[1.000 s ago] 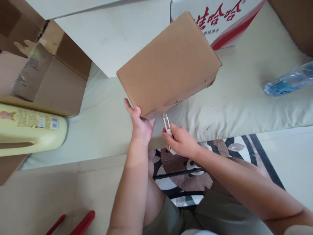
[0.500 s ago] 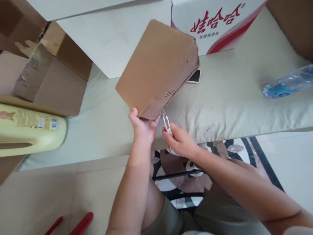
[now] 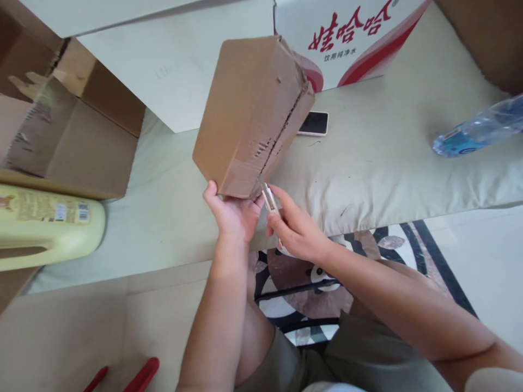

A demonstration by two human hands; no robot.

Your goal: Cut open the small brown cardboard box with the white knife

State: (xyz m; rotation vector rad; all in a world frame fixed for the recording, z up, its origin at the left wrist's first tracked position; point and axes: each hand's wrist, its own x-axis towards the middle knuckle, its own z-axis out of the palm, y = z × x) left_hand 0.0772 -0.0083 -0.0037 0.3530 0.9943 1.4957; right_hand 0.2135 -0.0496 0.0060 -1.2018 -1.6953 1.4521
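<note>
Cardboard box (image 3: 251, 111) is being held tilted above the pale cushion (image 3: 379, 174), its lower end resting in the person's left hand (image 3: 233, 213). The fingers of that hand are curling up around the box's bottom corner, holding it firmly. Just to the right of the box's lower corner, the right hand (image 3: 296, 228) is gripping a small white cutter (image 3: 269, 200), its fingers closing tightly around the handle. The cutter's tip is touching the box at the bottom of the seam that is running up the box's narrow side. Beyond the box on the right, a phone (image 3: 314, 123) is lying flat on the cushion, partly hidden by the box's upper edge. Behind the box, a white carton with red lettering (image 3: 347, 41) is standing. Far to the right of the box, a plastic water bottle (image 3: 476, 130) is lying on its side. Far to the left of the box, a yellow jug (image 3: 44, 228) is lying beside an open brown carton (image 3: 61, 136).
</note>
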